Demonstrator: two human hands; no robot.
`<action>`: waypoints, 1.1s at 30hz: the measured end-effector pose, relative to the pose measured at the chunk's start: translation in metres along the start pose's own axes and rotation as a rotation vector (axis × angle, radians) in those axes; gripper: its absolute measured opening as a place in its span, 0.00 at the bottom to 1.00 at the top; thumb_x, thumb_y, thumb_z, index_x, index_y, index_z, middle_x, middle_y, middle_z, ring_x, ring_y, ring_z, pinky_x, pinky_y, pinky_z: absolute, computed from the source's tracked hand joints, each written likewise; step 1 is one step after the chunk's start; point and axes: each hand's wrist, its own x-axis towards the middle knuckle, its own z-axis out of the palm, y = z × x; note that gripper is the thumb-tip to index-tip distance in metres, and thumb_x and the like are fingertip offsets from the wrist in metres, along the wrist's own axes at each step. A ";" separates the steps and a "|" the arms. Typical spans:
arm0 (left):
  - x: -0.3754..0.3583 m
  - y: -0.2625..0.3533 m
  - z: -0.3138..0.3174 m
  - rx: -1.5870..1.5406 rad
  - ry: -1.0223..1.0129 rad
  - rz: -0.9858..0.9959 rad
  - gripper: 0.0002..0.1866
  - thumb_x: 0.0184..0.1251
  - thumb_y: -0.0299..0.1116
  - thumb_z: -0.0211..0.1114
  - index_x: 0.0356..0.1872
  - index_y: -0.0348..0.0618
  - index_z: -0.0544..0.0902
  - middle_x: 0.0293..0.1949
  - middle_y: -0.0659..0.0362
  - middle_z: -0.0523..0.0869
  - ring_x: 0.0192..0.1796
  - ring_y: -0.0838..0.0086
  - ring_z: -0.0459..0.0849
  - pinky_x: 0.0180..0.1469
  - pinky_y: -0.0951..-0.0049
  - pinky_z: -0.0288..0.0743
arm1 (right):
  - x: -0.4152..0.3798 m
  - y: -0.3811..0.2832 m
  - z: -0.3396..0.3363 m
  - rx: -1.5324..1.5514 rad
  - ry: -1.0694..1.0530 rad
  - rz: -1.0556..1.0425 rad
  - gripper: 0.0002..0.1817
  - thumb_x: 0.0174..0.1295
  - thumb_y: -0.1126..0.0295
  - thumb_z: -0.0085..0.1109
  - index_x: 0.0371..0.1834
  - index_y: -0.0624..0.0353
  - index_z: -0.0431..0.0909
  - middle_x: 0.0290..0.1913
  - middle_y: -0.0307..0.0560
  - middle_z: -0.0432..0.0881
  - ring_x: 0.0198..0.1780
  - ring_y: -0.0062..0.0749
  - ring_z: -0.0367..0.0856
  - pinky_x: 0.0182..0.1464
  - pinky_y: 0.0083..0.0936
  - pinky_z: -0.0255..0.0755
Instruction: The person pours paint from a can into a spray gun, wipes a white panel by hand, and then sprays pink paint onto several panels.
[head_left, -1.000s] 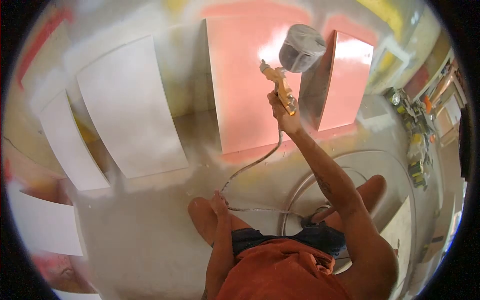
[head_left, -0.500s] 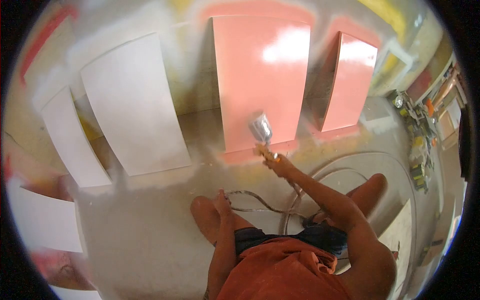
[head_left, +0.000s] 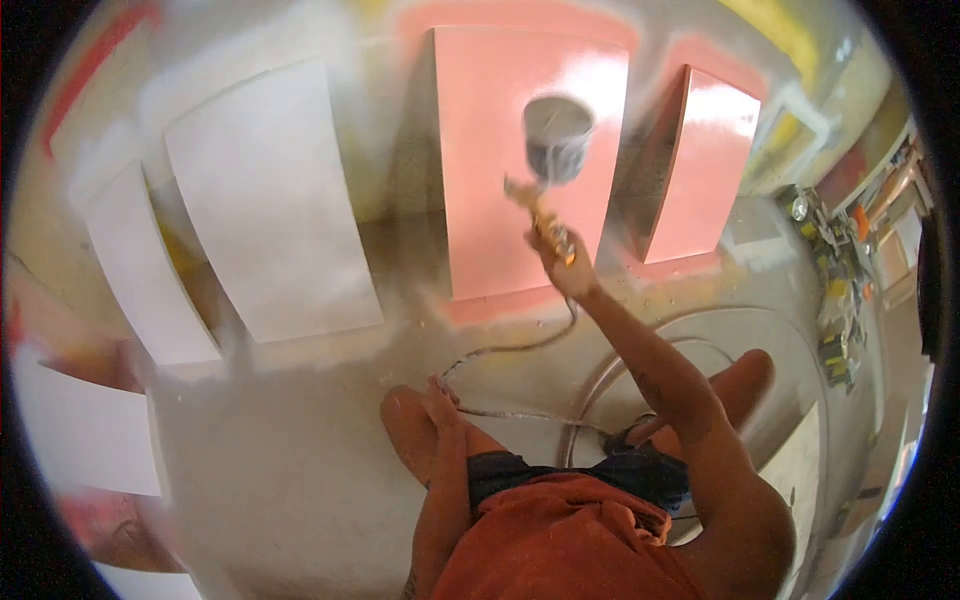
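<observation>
My right hand is closed around the handle of a paint spray gun with a grey cup on top, held up before a large pink panel. The cup is blurred by motion. From the gun an air hose hangs down to my left hand, which rests by my left knee with its fingers closed on the hose. A narrower pink panel leans on the wall to the right of the large one.
A wide white panel and a narrow white panel lean to the left. Another white panel stands at the far left. Coiled hose lies on the floor at right. Cans and clutter line the right side.
My right hand has raised the spray gun higher up in front of the large pink panel. The hose has been drawn up with it. My left hand stays by the knee.
</observation>
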 end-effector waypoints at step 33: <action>-0.021 0.008 0.000 0.102 -0.215 0.126 0.19 0.67 0.40 0.61 0.17 0.49 0.67 0.16 0.69 0.64 0.16 0.82 0.62 0.17 0.77 0.54 | -0.141 0.082 -0.008 -0.097 -0.410 0.623 0.16 0.64 0.60 0.59 0.48 0.59 0.79 0.36 0.50 0.83 0.38 0.38 0.82 0.43 0.38 0.75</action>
